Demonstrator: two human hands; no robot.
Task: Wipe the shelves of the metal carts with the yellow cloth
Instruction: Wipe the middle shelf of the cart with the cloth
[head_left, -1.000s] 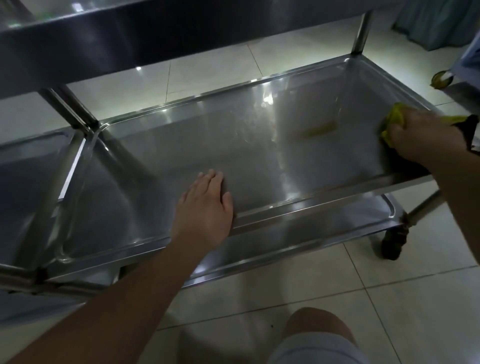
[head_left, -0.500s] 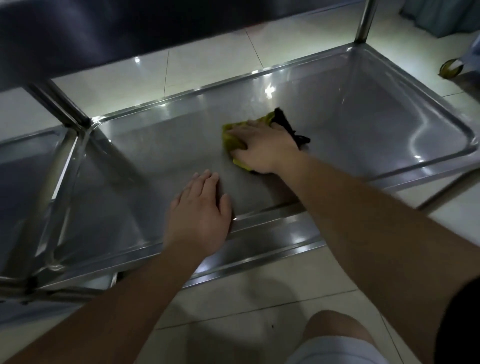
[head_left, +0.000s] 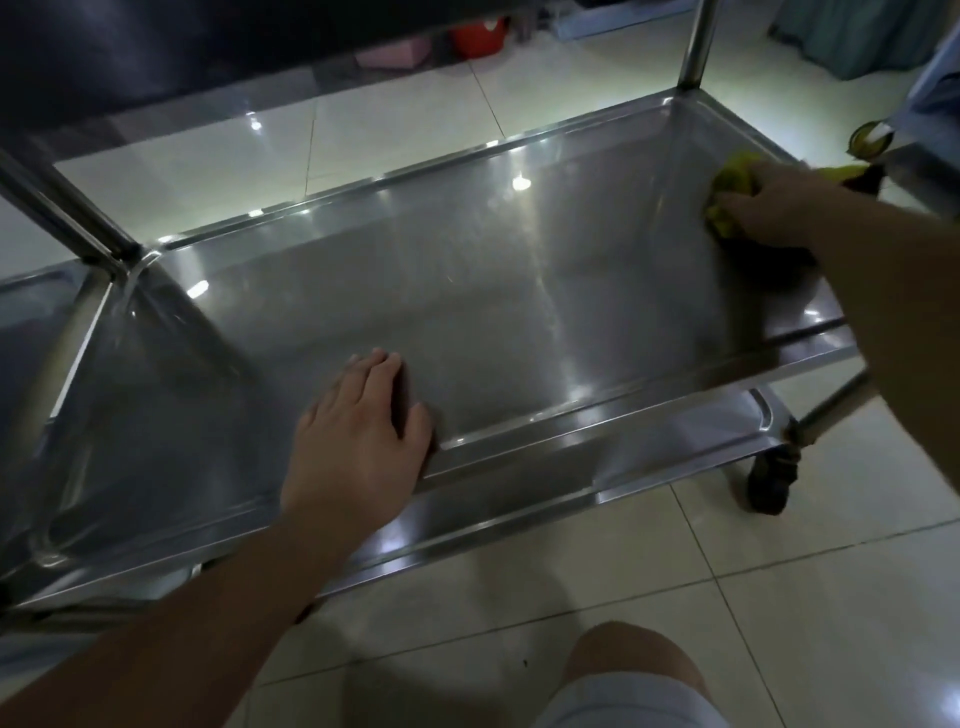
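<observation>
A shiny metal cart shelf (head_left: 519, 312) fills the middle of the view, with a raised rim all round. My right hand (head_left: 774, 208) presses the crumpled yellow cloth (head_left: 727, 200) onto the shelf near its right end; the cloth shows at my fingertips and a dark part trails behind the wrist. My left hand (head_left: 358, 441) rests flat on the shelf's front rim, fingers straight and together. A lower shelf (head_left: 649, 452) shows beneath the front edge.
The cart's upper shelf (head_left: 156, 57) overhangs at the top. A second cart's shelf (head_left: 36, 322) adjoins at the left, behind a slanted post. A black caster (head_left: 771, 478) stands on the tiled floor at the right. My knee (head_left: 634, 670) is below.
My right hand has swept the yellow cloth from the shelf's middle back to its right end. My left hand stays on the front rim.
</observation>
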